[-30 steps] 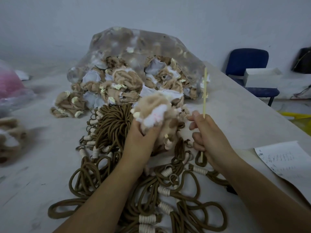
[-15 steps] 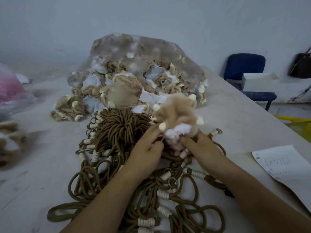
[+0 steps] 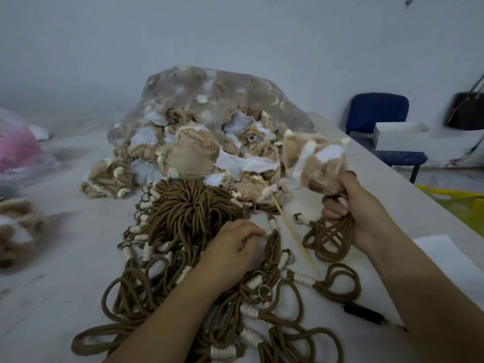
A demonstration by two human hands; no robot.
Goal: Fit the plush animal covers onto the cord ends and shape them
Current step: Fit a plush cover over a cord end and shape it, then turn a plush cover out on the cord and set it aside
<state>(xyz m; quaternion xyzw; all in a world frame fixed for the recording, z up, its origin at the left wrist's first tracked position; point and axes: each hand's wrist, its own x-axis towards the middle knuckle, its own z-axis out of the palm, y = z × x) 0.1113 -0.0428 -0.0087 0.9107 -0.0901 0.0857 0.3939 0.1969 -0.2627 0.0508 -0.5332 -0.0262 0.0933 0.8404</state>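
A person's right hand [image 3: 358, 213] holds a tan-and-white plush animal cover [image 3: 317, 158] above the table [image 3: 65, 231], at the right of the work area. The fingers are curled tight round the cover's base and the brown cord loops [image 3: 330, 239] hanging from it. The cover looks rumpled, with cream ear tips poking up and white lining showing, so shaping appears unfinished. The left hand [image 3: 233, 247] rests over the cord pile [image 3: 193, 208], fingers loosely curled and gripping nothing visible. A thin wooden stick [image 3: 288, 226] lies just right of its fingertips, its long axis running diagonally from the far loose covers toward the near right. The left hand is the nearer one, should the stick be wanted next. Behind, a clear plastic bag [image 3: 214, 100] spills more covers.
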